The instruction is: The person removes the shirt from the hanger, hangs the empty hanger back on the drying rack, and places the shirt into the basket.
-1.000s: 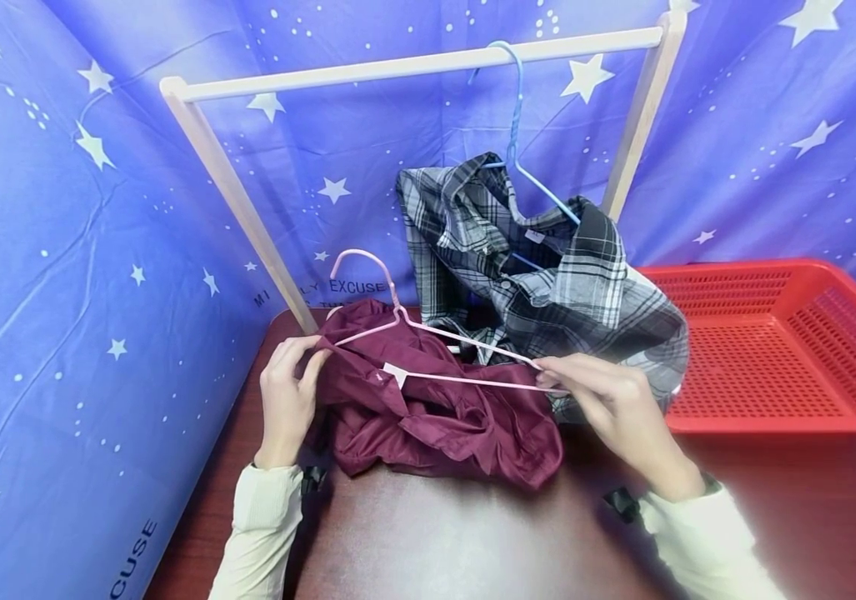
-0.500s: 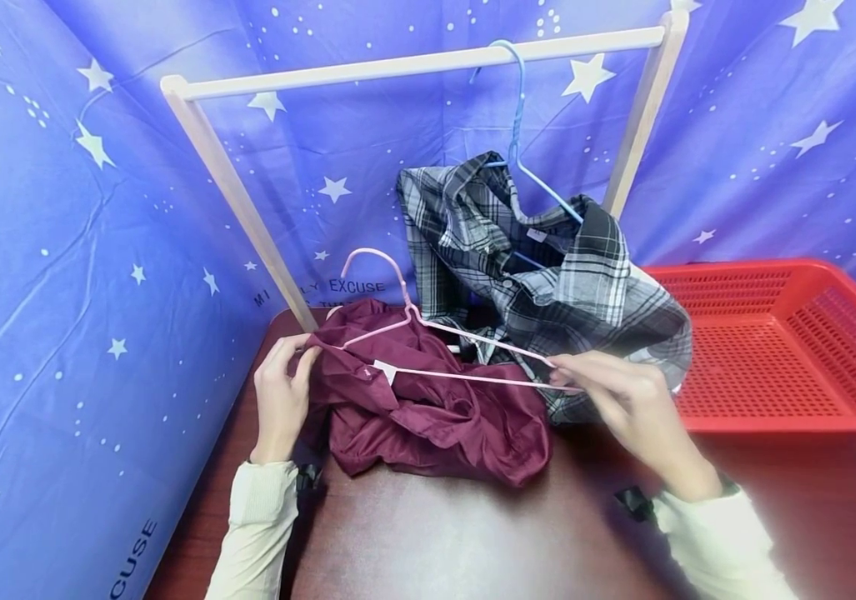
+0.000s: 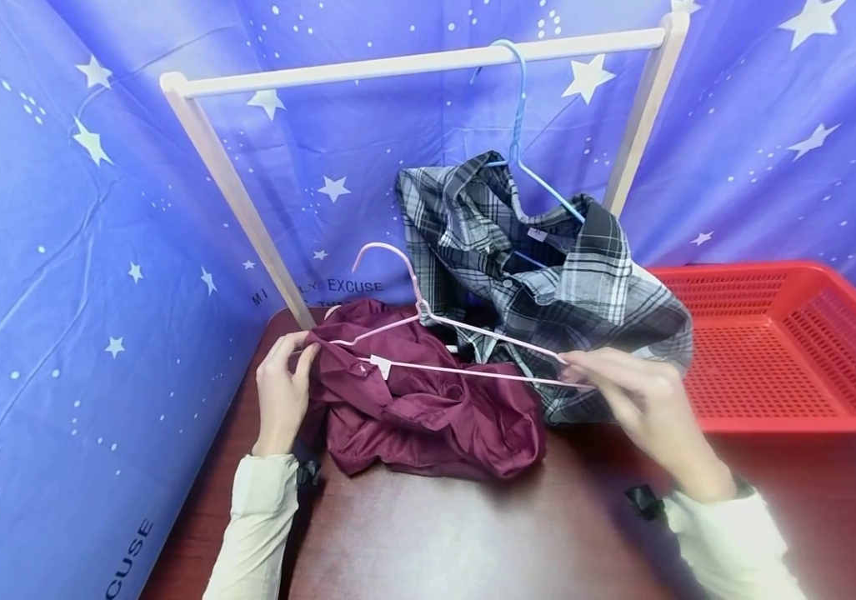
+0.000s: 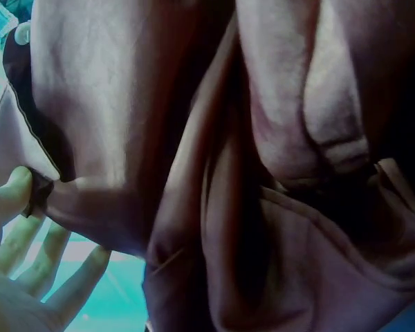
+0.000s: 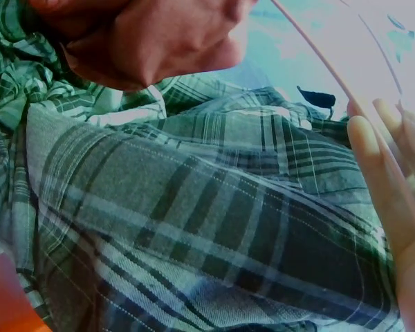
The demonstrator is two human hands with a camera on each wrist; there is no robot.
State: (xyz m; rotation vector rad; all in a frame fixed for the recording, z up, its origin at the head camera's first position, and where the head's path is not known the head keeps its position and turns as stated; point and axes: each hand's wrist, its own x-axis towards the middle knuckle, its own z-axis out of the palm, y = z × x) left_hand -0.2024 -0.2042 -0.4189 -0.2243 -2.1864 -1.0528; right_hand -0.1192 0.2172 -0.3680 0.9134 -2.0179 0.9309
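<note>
A maroon shirt [image 3: 428,425] lies bunched on the table, a white label [image 3: 380,367] showing at its neck. With thumb and fingers my left hand [image 3: 281,396] pinches the shirt's left edge; in the left wrist view the thumb [image 4: 15,190] presses on the cloth. My right hand [image 3: 641,400] grips the right end of a pink hanger [image 3: 491,335], whose hook points up and left. The hanger lies slantwise over the shirt, its left tip hidden at the cloth near my left hand. In the right wrist view, fingers [image 5: 366,149] hold the pink wire.
Behind, a plaid shirt [image 3: 593,292] hangs on a blue hanger [image 3: 521,108] from a wooden rack [image 3: 397,67]. A red basket [image 3: 773,350] stands on the right. Star-printed blue cloth [image 3: 97,250] walls the back and left of the dark red table [image 3: 458,533].
The right hand and pink hanger have shifted to the right. My left hand has drawn the maroon shirt's edge slightly left and up, and the shirt's right side has slid left.
</note>
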